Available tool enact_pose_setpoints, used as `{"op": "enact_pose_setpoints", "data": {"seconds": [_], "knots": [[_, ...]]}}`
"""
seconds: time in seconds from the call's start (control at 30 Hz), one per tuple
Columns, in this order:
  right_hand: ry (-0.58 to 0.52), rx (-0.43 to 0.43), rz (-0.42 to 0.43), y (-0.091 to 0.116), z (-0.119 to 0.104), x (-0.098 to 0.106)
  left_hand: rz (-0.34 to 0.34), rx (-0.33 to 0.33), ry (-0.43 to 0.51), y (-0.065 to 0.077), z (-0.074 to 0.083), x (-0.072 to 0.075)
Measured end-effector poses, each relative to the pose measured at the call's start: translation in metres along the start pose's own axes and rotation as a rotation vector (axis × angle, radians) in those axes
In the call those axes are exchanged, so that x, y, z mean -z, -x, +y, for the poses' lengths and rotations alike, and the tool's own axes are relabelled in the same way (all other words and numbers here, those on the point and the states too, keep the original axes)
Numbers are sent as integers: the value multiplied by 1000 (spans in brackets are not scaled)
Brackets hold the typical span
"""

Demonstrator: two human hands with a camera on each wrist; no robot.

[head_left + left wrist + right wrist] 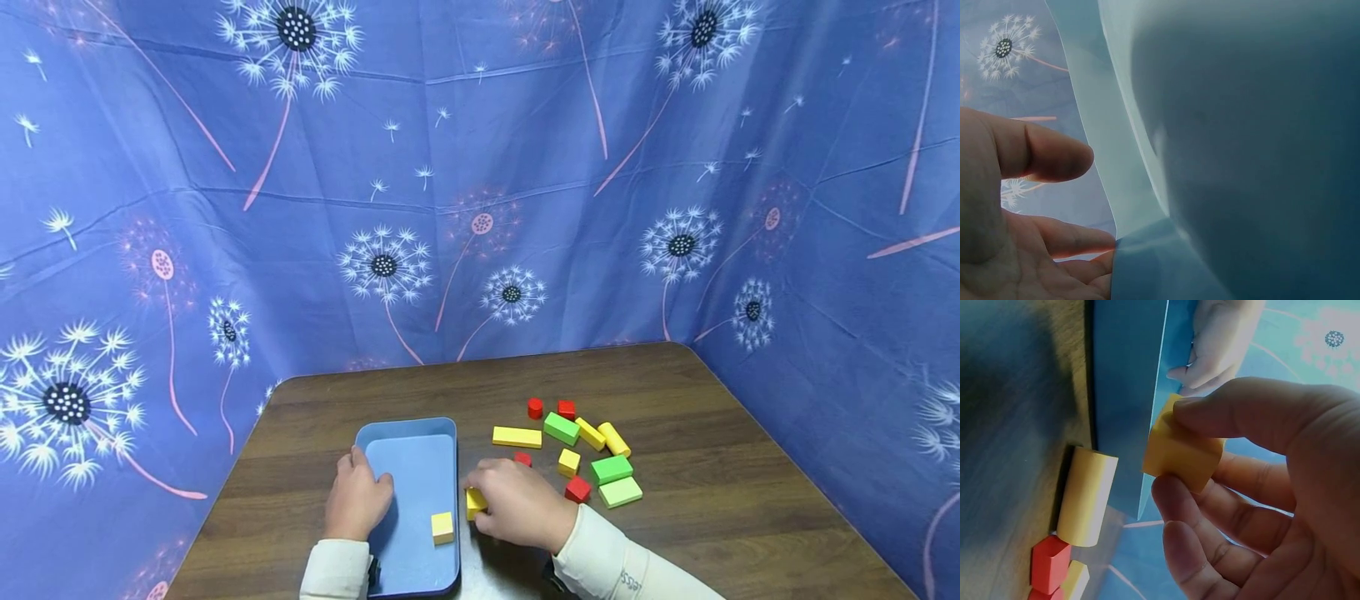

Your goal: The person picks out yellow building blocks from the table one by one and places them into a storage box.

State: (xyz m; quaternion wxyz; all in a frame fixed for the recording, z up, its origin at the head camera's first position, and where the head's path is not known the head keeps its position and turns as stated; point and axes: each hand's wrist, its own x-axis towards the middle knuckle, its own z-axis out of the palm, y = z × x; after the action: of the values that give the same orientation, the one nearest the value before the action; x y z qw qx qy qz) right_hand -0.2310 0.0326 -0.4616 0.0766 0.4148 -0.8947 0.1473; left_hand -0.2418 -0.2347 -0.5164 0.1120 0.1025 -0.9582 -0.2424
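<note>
A blue tray (411,428) stands on the table with one pale yellow cube (442,528) inside, near its right wall. My left hand (358,497) holds the tray's left rim, the thumb reaching over the inside; in the left wrist view its other fingertips are hidden behind the tray wall (1099,125). Just outside the right wall, my right hand (517,502) pinches a yellow block (1184,449) between thumb and fingers. Beneath that block, in the right wrist view, a yellow cylinder (1087,497) lies beside the tray.
Right of the tray lie several loose blocks: a long yellow bar (517,437), a green block (562,428), a red cylinder (535,407), a yellow cube (568,462), a red cube (577,489) and a light green block (620,492). A blue dandelion-print cloth (465,150) hangs behind the table.
</note>
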Motion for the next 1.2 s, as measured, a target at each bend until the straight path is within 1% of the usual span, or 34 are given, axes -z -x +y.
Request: {"op": "enact_pose_setpoints", "data": {"seconds": [0.13,0.33,0.43,0.57,0.73,0.9,1.2], "knots": [[-36,-11,-7,-2,0,2,-7,0,-2,1,1,0],[-51,21,6,-8,-4,5,2,0,-3,1,0,0],[-59,17,-4,-11,-6,6,-6,6,-4,1,0,0],[-58,19,-5,-14,-8,6,-15,11,1,2,0,1],[-34,53,25,-16,-9,4,-12,8,7,2,1,1],[-26,84,52,-20,-9,3,-19,20,6,1,0,0],[-19,87,39,-23,-10,5,-9,7,4,1,0,-1]]}}
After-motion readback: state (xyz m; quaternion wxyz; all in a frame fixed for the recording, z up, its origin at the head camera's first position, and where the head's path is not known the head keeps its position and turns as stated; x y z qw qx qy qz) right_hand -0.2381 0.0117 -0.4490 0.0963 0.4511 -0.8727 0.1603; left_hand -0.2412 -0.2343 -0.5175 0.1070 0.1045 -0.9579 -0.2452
